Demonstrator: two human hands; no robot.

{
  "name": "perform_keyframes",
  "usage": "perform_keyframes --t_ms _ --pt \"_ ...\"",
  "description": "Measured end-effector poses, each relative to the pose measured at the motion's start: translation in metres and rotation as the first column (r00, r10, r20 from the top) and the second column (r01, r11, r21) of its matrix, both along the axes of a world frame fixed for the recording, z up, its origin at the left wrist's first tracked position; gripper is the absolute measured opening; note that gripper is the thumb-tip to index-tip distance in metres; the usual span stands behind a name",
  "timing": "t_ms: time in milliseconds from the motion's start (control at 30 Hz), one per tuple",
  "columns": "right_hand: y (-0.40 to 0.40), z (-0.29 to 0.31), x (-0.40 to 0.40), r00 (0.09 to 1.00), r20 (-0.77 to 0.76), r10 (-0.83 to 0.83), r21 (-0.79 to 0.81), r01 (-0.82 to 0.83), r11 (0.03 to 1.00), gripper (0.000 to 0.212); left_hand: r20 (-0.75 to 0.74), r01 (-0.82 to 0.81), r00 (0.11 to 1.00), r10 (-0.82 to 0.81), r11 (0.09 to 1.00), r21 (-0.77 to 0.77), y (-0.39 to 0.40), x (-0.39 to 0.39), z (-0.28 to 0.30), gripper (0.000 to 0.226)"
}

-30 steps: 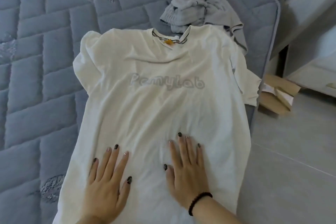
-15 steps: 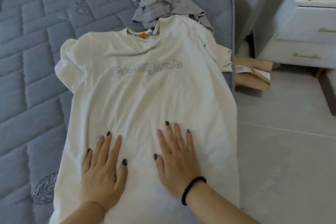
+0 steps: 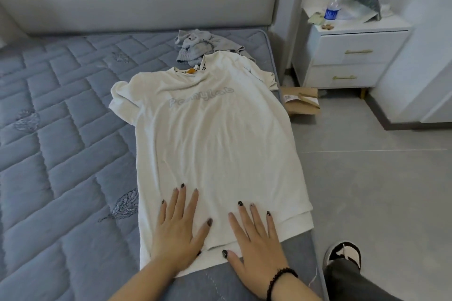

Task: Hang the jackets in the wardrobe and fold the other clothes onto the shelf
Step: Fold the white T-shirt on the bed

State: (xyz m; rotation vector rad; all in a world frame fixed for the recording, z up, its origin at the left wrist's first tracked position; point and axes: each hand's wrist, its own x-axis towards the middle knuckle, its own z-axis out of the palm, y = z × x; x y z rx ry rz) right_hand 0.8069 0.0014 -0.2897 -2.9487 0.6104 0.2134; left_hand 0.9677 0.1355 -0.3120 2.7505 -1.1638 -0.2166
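A white T-shirt [image 3: 215, 144] lies face up along the right side of the mattress [image 3: 61, 154], collar far, hem near. The left hand [image 3: 179, 230] and right hand [image 3: 254, 237] press flat on the hem, fingers spread, gripping nothing. The cloth looks thin, light and limp; pinch it at shoulder and hem to fold. A grey garment [image 3: 198, 47], perhaps a sweater, lies crumpled beyond.

Bed [image 3: 61, 129]: bare blue-grey quilted mattress, padded headboard behind.
White T-shirt [image 3: 215, 144]: spread flat, front up, along the bed's right edge, collar toward the headboard.
Grey garment [image 3: 198, 47]: crumpled heap just beyond the T-shirt's collar, partly under its shoulder.
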Motion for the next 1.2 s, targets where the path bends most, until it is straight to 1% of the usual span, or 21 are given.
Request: perform_keyframes --t_ms 67,133,233,300,367,433,467,500,533,567,633,700,733,867,933,1000,1033,1067,1100,1167,1200 --pt "0.003 0.000 -0.014 0.998 -0.030 0.050 -0.018 -0.051 0.999 0.072 -0.004 0.145 0.989 -0.145 0.989 -0.009 0.032 -0.016 0.005 0.087" --pt "0.002 0.002 -0.021 0.994 -0.015 0.106 -0.037 -0.107 0.994 0.071 0.058 0.244 0.968 -0.245 0.970 0.023 0.056 -0.023 0.010 0.091" --pt "0.002 0.013 -0.014 0.999 0.000 0.052 -0.029 -0.052 0.998 0.065 0.186 0.327 0.929 -0.321 0.945 -0.005 0.075 -0.021 0.021 0.058" --pt "0.003 0.017 -0.007 0.999 -0.028 0.030 0.010 -0.030 1.000 0.070 0.272 0.373 0.893 -0.358 0.928 -0.003 0.083 -0.015 0.029 0.052" --pt "-0.004 0.016 -0.002 0.996 -0.085 0.013 -0.020 -0.015 1.000 0.076 0.330 0.408 0.866 -0.375 0.912 -0.033 0.093 -0.003 0.039 0.040" --pt "-0.015 0.019 -0.002 0.986 -0.160 -0.036 -0.047 0.029 0.998 0.074 0.340 0.430 0.852 -0.398 0.902 -0.022 0.105 0.006 0.051 0.072" --pt "-0.022 0.022 -0.002 0.987 -0.154 -0.047 -0.062 0.038 0.997 0.069 0.357 0.432 0.849 -0.389 0.901 -0.045 0.114 0.009 0.057 0.069" --pt "-0.026 0.025 -0.002 0.991 -0.132 -0.037 -0.056 0.030 0.998 0.063 0.430 0.487 0.796 -0.425 0.872 -0.040 0.122 0.012 0.061 0.043" --pt "-0.029 0.029 -0.001 0.995 -0.103 0.000 -0.048 -0.005 0.999 0.055 0.451 0.500 0.782 -0.430 0.865 -0.041 0.131 0.014 0.071 0.022" --pt "-0.029 0.034 0.000 0.995 -0.083 0.054 -0.050 -0.058 0.997 0.048 0.485 0.518 0.761 -0.430 0.854 -0.055 0.139 0.018 0.071 0.033" --pt "-0.020 0.045 0.004 0.982 -0.095 0.164 -0.076 -0.172 0.982 0.039 0.496 0.494 0.760 -0.420 0.870 -0.019 0.157 0.026 0.076 0.041" --pt "-0.003 0.053 0.007 0.963 -0.122 0.239 -0.080 -0.250 0.965 0.035 0.463 0.469 0.766 -0.446 0.880 0.072 0.177 0.035 0.078 0.086" --pt "0.008 0.055 0.008 0.955 -0.133 0.264 -0.082 -0.276 0.958 0.034 0.425 0.435 0.792 -0.438 0.894 0.110 0.187 0.038 0.080 0.092" --pt "0.060 0.055 0.005 0.923 -0.155 0.351 -0.076 -0.365 0.928 0.031 0.302 0.350 0.876 -0.376 0.927 0.137 0.232 0.047 0.085 0.093" --pt "0.081 0.048 -0.001 0.881 -0.195 0.431 -0.022 -0.443 0.896 0.028 0.243 0.290 0.921 -0.304 0.953 0.091 0.253 0.043 0.081 0.095" --pt "0.091 0.040 -0.012 0.856 -0.188 0.482 0.042 -0.483 0.874 0.025 0.135 0.236 0.960 -0.244 0.969 0.076 0.263 0.040 0.080 0.086" --pt "0.091 0.036 -0.019 0.877 -0.135 0.460 0.074 -0.454 0.888 0.028 0.091 0.209 0.972 -0.215 0.975 0.068 0.264 0.035 0.082 0.071" --pt "0.088 0.033 -0.026 0.912 -0.065 0.406 0.103 -0.398 0.911 0.034 0.105 0.240 0.964 -0.245 0.969 0.059 0.262 0.029 0.083 0.050" --pt "0.082 0.031 -0.032 0.944 0.007 0.330 0.122 -0.329 0.937 0.039 0.163 0.273 0.946 -0.279 0.960 0.056 0.258 0.025 0.079 0.046" --pt "0.066 0.027 -0.039 0.978 0.097 0.187 0.113 -0.197 0.974 0.042 0.243 0.255 0.937 -0.251 0.967 0.016 0.246 0.015 0.071 0.073" --pt "0.057 0.026 -0.040 0.985 0.112 0.130 0.097 -0.142 0.985 0.044 0.268 0.248 0.934 -0.235 0.969 -0.016 0.238 0.010 0.068 0.074"
